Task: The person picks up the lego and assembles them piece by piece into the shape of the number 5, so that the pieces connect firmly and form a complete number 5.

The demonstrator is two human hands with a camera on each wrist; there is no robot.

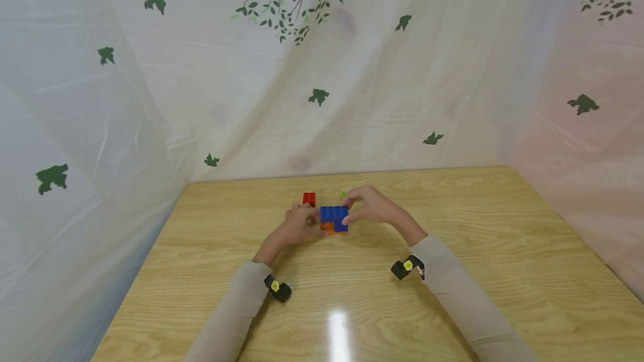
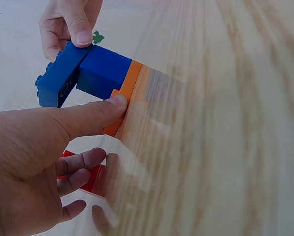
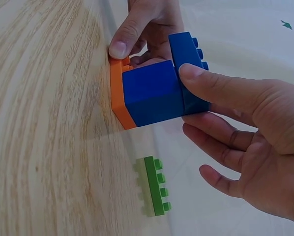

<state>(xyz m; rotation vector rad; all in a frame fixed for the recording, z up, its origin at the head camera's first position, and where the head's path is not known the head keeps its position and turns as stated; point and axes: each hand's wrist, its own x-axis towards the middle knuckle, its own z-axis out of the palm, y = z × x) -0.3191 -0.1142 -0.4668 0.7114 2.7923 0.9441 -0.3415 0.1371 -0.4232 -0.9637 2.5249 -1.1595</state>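
On the table stands a flat orange toy brick with a tall blue brick on one end of it. My left hand holds the orange brick, its thumb on the exposed studs and its other fingers partly hidden behind. A flatter, studded blue brick sits over the tall one at a slight tilt, with a narrow wedge of gap between them in both wrist views. My right hand pinches this upper brick between thumb and fingers.
A red brick lies just beyond the left hand. Behind the right hand, a thin green brick rests studs up. The wooden table ends at a hanging cloth printed with leaves and birds.
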